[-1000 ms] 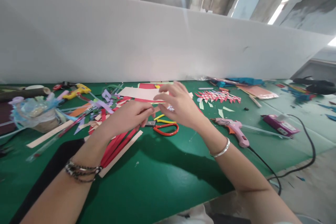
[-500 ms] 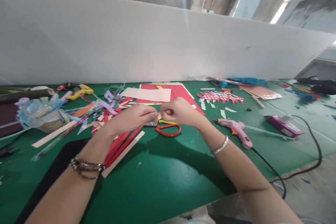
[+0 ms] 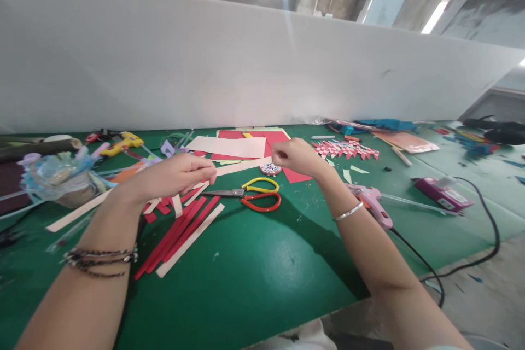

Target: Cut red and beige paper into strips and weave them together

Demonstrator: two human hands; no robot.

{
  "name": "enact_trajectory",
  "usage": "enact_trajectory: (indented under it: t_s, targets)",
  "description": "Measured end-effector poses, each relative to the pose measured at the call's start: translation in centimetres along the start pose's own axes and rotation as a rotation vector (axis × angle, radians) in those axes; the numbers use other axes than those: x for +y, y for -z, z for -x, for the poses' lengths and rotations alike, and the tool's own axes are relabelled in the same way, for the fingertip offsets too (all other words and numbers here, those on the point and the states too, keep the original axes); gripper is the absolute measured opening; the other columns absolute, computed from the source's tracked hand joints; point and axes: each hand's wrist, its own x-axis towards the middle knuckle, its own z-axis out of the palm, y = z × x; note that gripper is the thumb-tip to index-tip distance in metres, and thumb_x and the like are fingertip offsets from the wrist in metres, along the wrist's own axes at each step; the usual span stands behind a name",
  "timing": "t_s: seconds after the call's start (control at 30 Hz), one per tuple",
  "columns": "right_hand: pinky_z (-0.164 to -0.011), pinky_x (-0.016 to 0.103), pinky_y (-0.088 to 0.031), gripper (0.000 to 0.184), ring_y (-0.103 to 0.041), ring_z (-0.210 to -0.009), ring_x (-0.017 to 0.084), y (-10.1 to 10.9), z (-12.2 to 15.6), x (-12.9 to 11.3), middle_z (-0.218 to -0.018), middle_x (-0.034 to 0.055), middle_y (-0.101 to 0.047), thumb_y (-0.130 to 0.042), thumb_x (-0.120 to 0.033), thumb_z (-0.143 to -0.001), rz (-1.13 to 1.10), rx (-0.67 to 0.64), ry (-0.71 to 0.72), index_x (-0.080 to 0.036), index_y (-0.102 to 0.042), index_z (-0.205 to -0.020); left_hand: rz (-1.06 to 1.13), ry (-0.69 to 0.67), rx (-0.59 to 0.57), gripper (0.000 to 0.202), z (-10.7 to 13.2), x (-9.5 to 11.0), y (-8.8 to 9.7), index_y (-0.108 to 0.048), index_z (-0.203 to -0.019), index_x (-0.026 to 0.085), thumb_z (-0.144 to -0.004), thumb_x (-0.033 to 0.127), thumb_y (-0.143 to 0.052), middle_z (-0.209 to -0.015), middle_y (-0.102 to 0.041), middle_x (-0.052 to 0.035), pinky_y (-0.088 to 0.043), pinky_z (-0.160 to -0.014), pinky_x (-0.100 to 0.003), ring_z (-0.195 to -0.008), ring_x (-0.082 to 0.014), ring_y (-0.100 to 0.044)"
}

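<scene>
My left hand [image 3: 172, 176] hovers over a heap of red and cream paper strips [image 3: 184, 227], fingers pinched shut on something I cannot make out. My right hand [image 3: 297, 156] is raised a little to the right, also pinched shut, and its contents are too small to name. A long cream strip [image 3: 246, 165] lies on the green table [image 3: 262, 268] between the two hands. A small round patterned disc [image 3: 270, 169] sits just below my right fingers. Scissors [image 3: 256, 194] with yellow and red handles lie in front of both hands.
Red and cream sheets [image 3: 246, 145] lie behind the hands, with a red-white woven piece [image 3: 344, 150] to the right. A pink glue gun [image 3: 371, 205] with a black cable [image 3: 471, 265] and a purple box [image 3: 443, 194] are at right. A yellow glue gun [image 3: 118, 143] and clutter are at left. A white partition [image 3: 246, 65] backs the table.
My hands came together in a pinch above the scissors, then drew apart, the left moving left and the right moving up and right. The patterned disc now lies uncovered.
</scene>
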Motion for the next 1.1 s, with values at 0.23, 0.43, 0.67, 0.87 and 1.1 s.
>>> enact_trajectory:
  t_s: [0.23,0.43,0.67,0.87,1.1]
  targets:
    - [-0.051,0.026,-0.017,0.013,-0.026,-0.045,0.008,1.9,0.6,1.5,-0.047,-0.0011,-0.037,-0.043,-0.012,-0.068,0.253,0.159,-0.209,-0.017,-0.046,-0.056,-0.027,0.066,-0.016,0.029,0.4,-1.0,0.8,-0.057,-0.061,0.022,-0.073,0.047,-0.050,-0.046,-0.041,0.0024,-0.022,-0.033,-0.021,-0.035,-0.0093,-0.035]
    - [-0.062,0.026,-0.033,0.017,-0.050,-0.068,0.014,3.3,1.2,-1.3,-0.079,0.0059,-0.058,-0.042,-0.022,-0.083,0.027,0.342,-0.026,-0.017,-0.058,-0.087,0.019,0.071,-0.127,0.031,0.5,-0.3,0.6,-0.054,-0.057,0.021,-0.075,0.045,-0.048,-0.044,-0.048,0.0012,-0.031,-0.036,-0.019,-0.041,-0.0122,-0.047]
    - [-0.058,0.022,-0.035,0.015,-0.047,-0.064,0.010,1.6,0.9,-4.0,-0.076,0.0032,-0.056,-0.046,-0.024,-0.084,-0.331,-0.161,0.176,-0.014,-0.058,-0.085,-0.052,-0.021,-0.142,0.034,0.5,0.8,0.3,-0.060,-0.063,0.020,-0.080,0.045,-0.043,-0.057,-0.061,0.0002,-0.038,-0.046,-0.019,-0.053,-0.0129,-0.055]
    - [-0.051,0.021,-0.023,0.021,-0.031,-0.051,0.006,0.4,0.8,-4.3,-0.054,-0.0040,-0.041,-0.048,-0.025,-0.084,-0.344,-0.210,0.118,-0.013,-0.056,-0.070,-0.174,-0.146,-0.021,0.034,-0.6,1.9,-1.9,-0.064,-0.088,0.023,-0.083,0.043,-0.037,-0.069,-0.066,0.0014,-0.037,-0.051,-0.020,-0.058,-0.0123,-0.056]
    - [-0.050,0.022,-0.020,0.023,-0.029,-0.051,0.006,-0.5,0.6,-4.5,-0.054,-0.0044,-0.039,-0.047,-0.026,-0.083,-0.457,-0.204,0.040,-0.014,-0.050,-0.064,-0.536,-0.298,0.356,0.028,-2.4,2.5,-5.4,-0.056,-0.067,0.017,-0.083,0.027,-0.035,-0.053,-0.056,-0.0007,-0.025,-0.047,-0.022,-0.047,-0.0115,-0.047]
